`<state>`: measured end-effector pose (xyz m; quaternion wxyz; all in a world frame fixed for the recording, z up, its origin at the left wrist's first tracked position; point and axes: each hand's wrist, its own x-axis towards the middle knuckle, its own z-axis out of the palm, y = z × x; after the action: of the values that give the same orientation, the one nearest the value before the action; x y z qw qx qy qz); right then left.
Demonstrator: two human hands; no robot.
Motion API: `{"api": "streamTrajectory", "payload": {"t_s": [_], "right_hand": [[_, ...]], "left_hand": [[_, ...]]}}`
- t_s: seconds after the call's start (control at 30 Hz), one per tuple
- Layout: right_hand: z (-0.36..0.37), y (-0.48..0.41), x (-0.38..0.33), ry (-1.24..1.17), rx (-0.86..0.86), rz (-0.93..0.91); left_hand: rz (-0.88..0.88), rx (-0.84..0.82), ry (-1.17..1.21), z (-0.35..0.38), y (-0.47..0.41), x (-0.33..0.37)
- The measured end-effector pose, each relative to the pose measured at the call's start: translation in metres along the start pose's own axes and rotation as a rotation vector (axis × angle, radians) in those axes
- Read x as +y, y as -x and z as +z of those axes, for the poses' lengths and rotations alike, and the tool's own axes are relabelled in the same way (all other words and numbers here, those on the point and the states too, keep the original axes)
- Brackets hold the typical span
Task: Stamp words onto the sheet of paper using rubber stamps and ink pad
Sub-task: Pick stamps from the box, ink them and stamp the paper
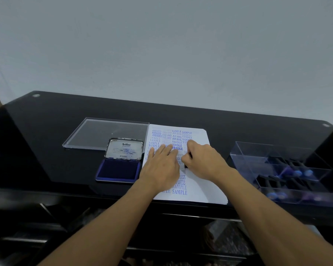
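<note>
A white sheet of paper lies on the black table, covered with blue stamped words such as SAMPLE, AIR MAIL and FRAGILE. My left hand rests flat on the sheet's left half, fingers straight. My right hand grips a dark rubber stamp and holds it down on the middle of the sheet; the hand hides most of the stamp. Left of the paper the ink pad lies open, its blue pad exposed and its metal lid tilted up.
A clear plastic lid lies behind the ink pad. At the right stands a clear compartment box holding several more stamps. The table's front edge runs just below the paper, with shelves beneath.
</note>
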<state>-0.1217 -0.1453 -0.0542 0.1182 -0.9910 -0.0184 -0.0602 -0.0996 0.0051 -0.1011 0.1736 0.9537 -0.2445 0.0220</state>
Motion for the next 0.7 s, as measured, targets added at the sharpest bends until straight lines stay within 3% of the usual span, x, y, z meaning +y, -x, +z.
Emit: {"api": "streamTrajectory", "payload": {"t_s": [0.7], "right_hand": [[0.0,0.001,-0.001,-0.019,0.0,0.022]], "left_hand": [[0.022,0.024,-0.01,-0.001,0.001,-0.001]]}}
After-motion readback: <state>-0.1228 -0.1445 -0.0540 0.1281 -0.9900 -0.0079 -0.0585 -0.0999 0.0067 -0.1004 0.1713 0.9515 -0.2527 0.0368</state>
